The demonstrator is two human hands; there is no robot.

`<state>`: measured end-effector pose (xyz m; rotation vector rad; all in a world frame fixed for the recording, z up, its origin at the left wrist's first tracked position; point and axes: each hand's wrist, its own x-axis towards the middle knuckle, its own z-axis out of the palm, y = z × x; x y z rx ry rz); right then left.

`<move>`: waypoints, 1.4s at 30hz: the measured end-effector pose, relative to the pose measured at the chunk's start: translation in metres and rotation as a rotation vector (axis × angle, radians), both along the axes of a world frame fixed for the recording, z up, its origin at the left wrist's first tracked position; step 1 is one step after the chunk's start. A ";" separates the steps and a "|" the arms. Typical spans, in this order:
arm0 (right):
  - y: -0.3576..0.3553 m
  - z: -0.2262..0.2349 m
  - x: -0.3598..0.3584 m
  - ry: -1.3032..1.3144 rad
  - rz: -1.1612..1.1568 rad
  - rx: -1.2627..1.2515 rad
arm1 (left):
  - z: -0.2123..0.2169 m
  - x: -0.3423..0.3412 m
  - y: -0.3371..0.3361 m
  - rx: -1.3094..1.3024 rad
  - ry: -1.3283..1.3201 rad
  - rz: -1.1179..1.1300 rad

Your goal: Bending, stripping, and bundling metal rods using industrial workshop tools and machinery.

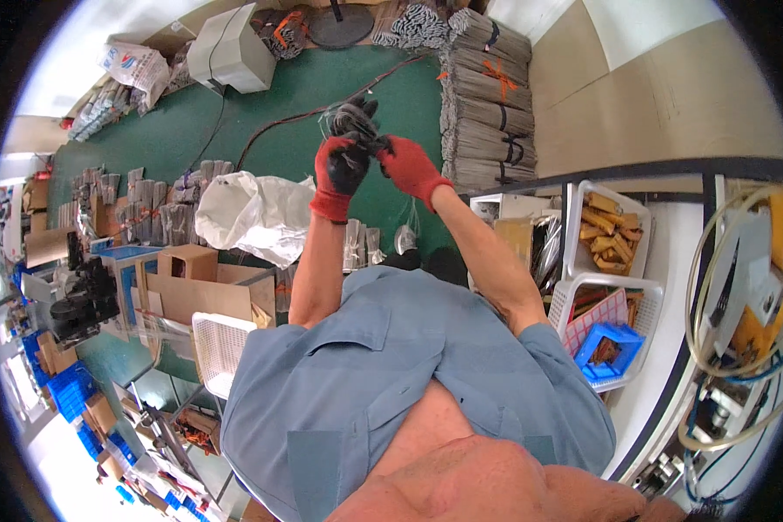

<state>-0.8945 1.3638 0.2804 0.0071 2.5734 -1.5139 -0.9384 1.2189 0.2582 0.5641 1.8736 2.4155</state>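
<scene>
Both of my hands wear red work gloves with black palms and are raised in front of me, close together. My left hand (343,170) is closed at the lower end of a dark grey bundle (353,118), which looks like looped cable or strands; its exact kind is unclear. Thin pale strands stick out at its left side. My right hand (408,169) is closed with its fingertips pressed against the bundle's lower right side, beside the left hand. What lies between the right fingers is hidden. Below my right hand, thin light strands hang near a small pale bundle (404,237).
Tied stacks of grey rods or strips (487,104) stand at the far right. A white sack (257,213) and short grey bundles (178,222) are on the green floor (304,87) at left. White baskets (613,239) stand at right; a dark cord (309,113) crosses the floor.
</scene>
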 end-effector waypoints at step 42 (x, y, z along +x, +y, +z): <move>-0.276 -0.021 -0.435 0.660 1.705 -0.124 | 0.010 -0.130 -0.206 0.323 -0.538 1.048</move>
